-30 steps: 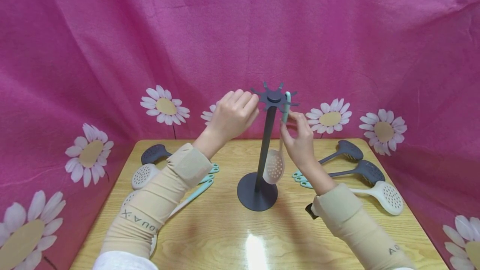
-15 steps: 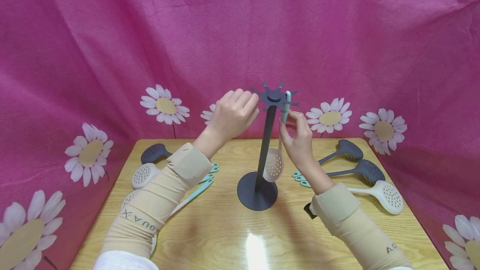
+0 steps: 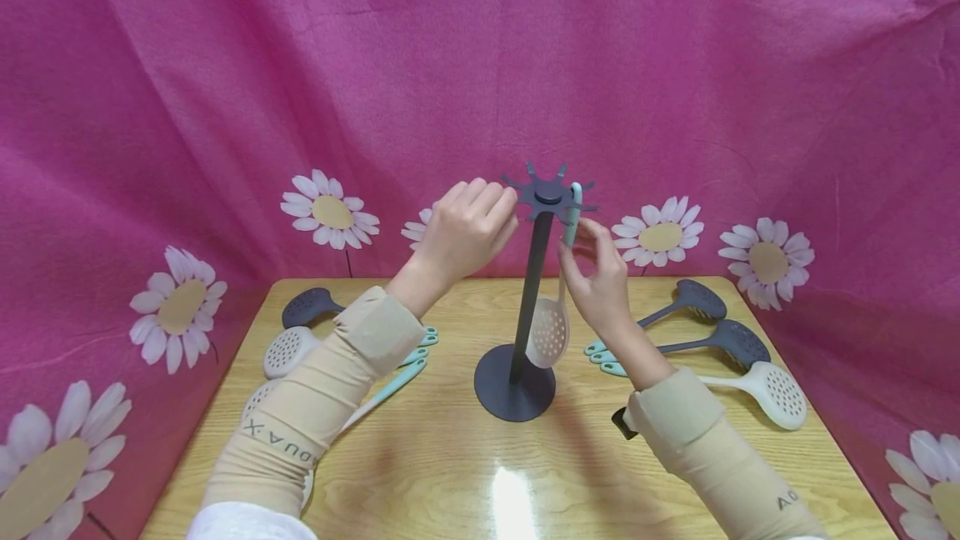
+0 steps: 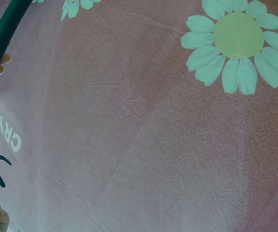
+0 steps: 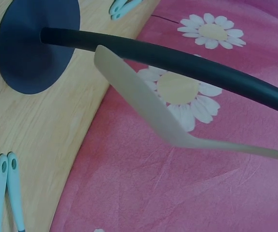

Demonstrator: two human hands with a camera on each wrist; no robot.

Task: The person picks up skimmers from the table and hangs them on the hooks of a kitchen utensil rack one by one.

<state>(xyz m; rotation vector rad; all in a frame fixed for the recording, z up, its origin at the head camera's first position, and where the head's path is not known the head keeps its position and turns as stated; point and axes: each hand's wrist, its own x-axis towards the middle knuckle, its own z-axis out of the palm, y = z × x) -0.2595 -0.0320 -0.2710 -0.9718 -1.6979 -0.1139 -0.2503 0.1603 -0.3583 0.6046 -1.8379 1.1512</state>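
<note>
1. The right hand (image 3: pixel 602 277) pinches the teal handle (image 3: pixel 572 229) of a pale skimmer (image 3: pixel 551 330), which hangs bowl down, just right of the pole (image 3: pixel 529 307) of a dark rack (image 3: pixel 548 192). Whether the handle's hole is over a prong cannot be told; if it is not, letting go would likely drop the skimmer onto the round base (image 3: pixel 497 394)

2. The left hand (image 3: pixel 470 227) has its fingers curled round the near left side of the rack's head, hiding a prong; the exact contact is out of sight. A tug or a slackened hold there could turn or tip the rack, as its pole is tall and its base fairly small

3. The bowl overlaps the pole in both the head and right wrist views, and I cannot tell if they touch. A knock between them could swing the skimmer and work the handle loose

4. The handle's top stands among the right-hand prongs, so it might snag on a tip if lifted at a slant

5. The right sleeve (image 3: pixel 686 415) passes over utensils whose teal ends (image 3: pixel 602 357) lie on the table (image 3: pixel 442 482); a lowered arm could push them askew
</note>
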